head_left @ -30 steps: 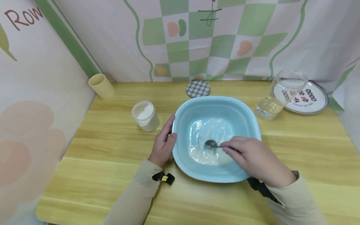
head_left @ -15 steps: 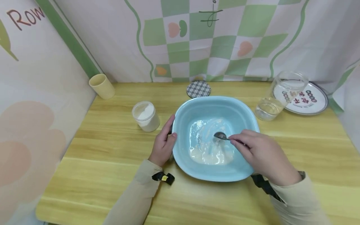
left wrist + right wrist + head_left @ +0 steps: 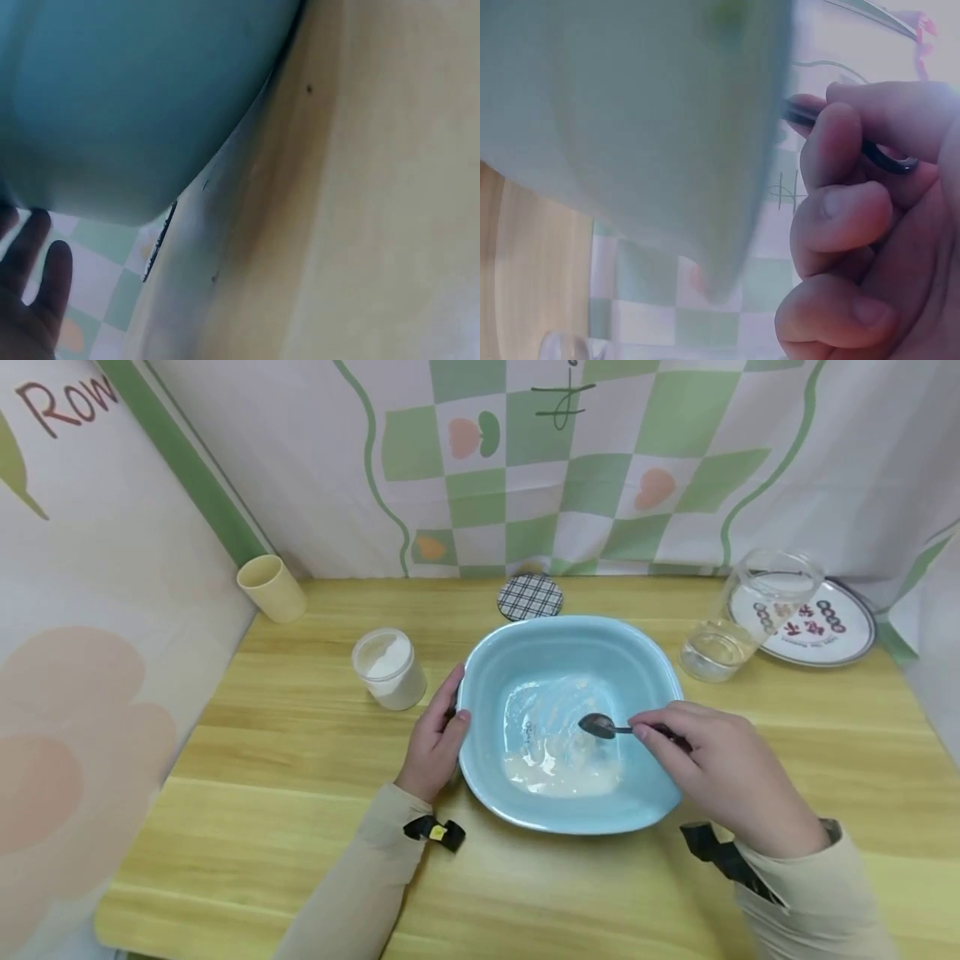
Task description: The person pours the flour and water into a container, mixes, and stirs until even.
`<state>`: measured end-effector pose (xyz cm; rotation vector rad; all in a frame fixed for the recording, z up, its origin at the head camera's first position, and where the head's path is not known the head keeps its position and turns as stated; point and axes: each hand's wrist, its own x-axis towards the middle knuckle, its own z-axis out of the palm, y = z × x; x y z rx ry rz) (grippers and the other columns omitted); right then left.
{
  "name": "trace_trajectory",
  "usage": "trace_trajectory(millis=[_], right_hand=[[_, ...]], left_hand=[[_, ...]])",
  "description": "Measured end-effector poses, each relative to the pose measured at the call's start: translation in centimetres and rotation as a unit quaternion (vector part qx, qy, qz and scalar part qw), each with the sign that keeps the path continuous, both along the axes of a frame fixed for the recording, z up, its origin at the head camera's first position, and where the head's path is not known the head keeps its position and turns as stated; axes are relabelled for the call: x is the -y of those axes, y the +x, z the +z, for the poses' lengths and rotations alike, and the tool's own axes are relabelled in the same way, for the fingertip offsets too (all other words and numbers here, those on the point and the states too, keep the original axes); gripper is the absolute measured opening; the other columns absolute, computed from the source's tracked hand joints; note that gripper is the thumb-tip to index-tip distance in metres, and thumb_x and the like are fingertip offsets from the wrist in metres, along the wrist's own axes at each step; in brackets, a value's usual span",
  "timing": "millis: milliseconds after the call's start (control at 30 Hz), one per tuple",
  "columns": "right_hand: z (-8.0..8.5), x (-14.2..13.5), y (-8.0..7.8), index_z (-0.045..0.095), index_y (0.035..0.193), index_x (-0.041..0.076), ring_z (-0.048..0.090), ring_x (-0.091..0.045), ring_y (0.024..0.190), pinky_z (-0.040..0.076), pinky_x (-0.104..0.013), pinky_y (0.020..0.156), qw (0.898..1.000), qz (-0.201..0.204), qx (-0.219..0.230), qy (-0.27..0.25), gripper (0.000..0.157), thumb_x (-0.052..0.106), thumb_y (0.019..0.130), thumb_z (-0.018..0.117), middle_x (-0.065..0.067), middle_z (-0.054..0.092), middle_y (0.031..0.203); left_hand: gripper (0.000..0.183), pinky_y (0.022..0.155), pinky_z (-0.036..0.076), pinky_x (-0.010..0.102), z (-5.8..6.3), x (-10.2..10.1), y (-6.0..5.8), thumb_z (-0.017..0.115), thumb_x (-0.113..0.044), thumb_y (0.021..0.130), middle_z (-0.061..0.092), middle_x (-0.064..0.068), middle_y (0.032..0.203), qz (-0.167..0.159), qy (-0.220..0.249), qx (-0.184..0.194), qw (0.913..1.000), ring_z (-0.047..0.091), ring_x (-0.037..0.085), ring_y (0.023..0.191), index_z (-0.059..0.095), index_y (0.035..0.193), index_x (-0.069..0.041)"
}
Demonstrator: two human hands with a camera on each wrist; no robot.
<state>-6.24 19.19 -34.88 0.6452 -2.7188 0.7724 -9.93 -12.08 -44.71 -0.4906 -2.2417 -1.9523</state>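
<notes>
A light blue basin (image 3: 570,647) stands on the table, with pale, wet batter-like mixture (image 3: 562,772) spread over its bottom. My left hand (image 3: 431,739) holds the basin's left side, thumb at the rim and fingers against the outer wall; in the left wrist view those fingers (image 3: 52,281) reach under the basin. My right hand (image 3: 720,768) pinches the handle of a metal spoon (image 3: 597,725), whose bowl is over the mixture. The right wrist view shows curled fingers around the dark spoon handle (image 3: 885,159); the basin wall hides the spoon's bowl there.
Left of the basin is a clear jar of white powder (image 3: 390,672). A yellow cup (image 3: 272,589) stands at the back left. Behind the basin lies a checked coaster (image 3: 529,597). To the right are a glass with clear liquid (image 3: 723,639) and a patterned plate (image 3: 832,639).
My right hand and the spoon have moved right and slightly up through the basin, leaving streaks in the mixture. The basin's near edge has risen slightly in view. My left hand keeps its hold.
</notes>
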Motion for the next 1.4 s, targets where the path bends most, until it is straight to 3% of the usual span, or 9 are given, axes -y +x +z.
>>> trace_trajectory(millis=[267,500,700,867,933,1100,1267,1333,1400], right_hand=[[-0.1,-1.1,-0.5,0.078,0.103,0.011,0.058,-0.006,0.072,0.046,-0.012,0.059,0.998,-0.036,0.026,-0.034,0.013,0.012,0.094,0.068,-0.006,0.076,0.099],[0.0,-1.8,-0.6,0.078,0.106,0.012,0.058,-0.008,0.073,0.048,-0.018,0.058,0.997,-0.034,0.070,-0.026,0.015,0.018,0.095,0.069,-0.005,0.075,0.100],[0.4,-0.9,0.2,0.078,0.105,0.018,0.058,0.001,0.072,0.051,-0.020,0.060,0.991,0.080,0.106,-0.027,0.014,0.014,0.095,0.069,0.011,0.073,0.092],[0.6,0.4,-1.1,0.078,0.102,0.020,0.064,0.001,0.080,0.057,-0.025,0.068,0.972,0.184,0.144,0.027,0.011,0.020,0.096,0.069,0.015,0.073,0.094],[0.7,0.3,-2.1,0.078,0.097,0.018,0.066,-0.002,0.079,0.058,-0.028,0.068,0.975,0.177,0.119,0.065,0.009,0.021,0.094,0.071,0.012,0.074,0.092],[1.6,-1.1,-3.3,0.075,0.088,0.015,0.054,-0.004,0.059,0.049,-0.028,0.052,0.980,0.087,0.063,0.169,0.005,0.017,0.092,0.072,0.010,0.067,0.074],[1.8,0.1,-2.7,0.073,0.087,0.023,0.049,0.002,0.058,0.046,-0.024,0.052,0.964,0.145,0.136,0.175,0.009,0.021,0.095,0.069,0.017,0.062,0.072],[1.2,1.1,-2.9,0.074,0.088,0.023,0.053,0.002,0.061,0.050,-0.026,0.056,0.964,0.162,0.138,0.157,0.009,0.022,0.096,0.068,0.017,0.065,0.075],[0.9,1.7,-3.4,0.074,0.088,0.021,0.055,-0.002,0.062,0.052,-0.030,0.056,0.969,0.141,0.116,0.165,0.011,0.021,0.096,0.067,0.013,0.067,0.076]], left_hand=[[0.051,0.120,0.026,0.027,0.0,0.1,-0.3,0.039,-0.019,0.109,0.030,-0.001,0.163,0.006,0.007,0.056,0.9984,0.027,0.013,0.149,0.030,0.159,-0.014],[0.054,0.122,0.022,0.031,-0.2,0.0,-0.3,0.035,-0.027,0.110,0.027,-0.001,0.164,-0.008,0.022,0.086,0.9960,0.025,0.014,0.150,0.023,0.161,-0.017],[0.058,0.121,0.025,0.034,-0.4,-0.8,-0.1,0.040,-0.026,0.107,0.024,-0.002,0.165,-0.028,0.029,0.135,0.9901,0.026,0.016,0.149,0.022,0.162,-0.019],[0.064,0.117,0.034,0.036,0.3,-0.9,0.3,0.045,-0.007,0.099,0.029,0.003,0.163,-0.034,0.070,0.119,0.9898,0.033,0.023,0.147,0.028,0.160,-0.015],[0.066,0.116,0.036,0.038,0.6,-1.0,0.5,0.044,-0.002,0.096,0.030,0.004,0.163,-0.036,0.082,0.106,0.9903,0.035,0.025,0.145,0.030,0.159,-0.014],[0.065,0.114,0.038,0.037,0.5,-1.1,0.5,0.042,0.001,0.097,0.028,0.006,0.163,-0.055,0.095,0.092,0.9897,0.036,0.027,0.145,0.028,0.159,-0.011],[0.062,0.115,0.037,0.036,0.3,-1.0,0.4,0.040,-0.007,0.101,0.026,0.003,0.164,-0.046,0.087,0.122,0.9876,0.033,0.023,0.146,0.026,0.160,-0.015],[0.061,0.115,0.037,0.036,0.2,-0.9,0.3,0.040,-0.008,0.101,0.027,0.002,0.164,-0.037,0.084,0.128,0.9876,0.034,0.022,0.146,0.027,0.160,-0.017],[0.060,0.115,0.036,0.037,0.2,-0.9,0.3,0.040,-0.009,0.101,0.027,0.002,0.164,-0.033,0.083,0.130,0.9875,0.034,0.022,0.146,0.027,0.160,-0.017]])
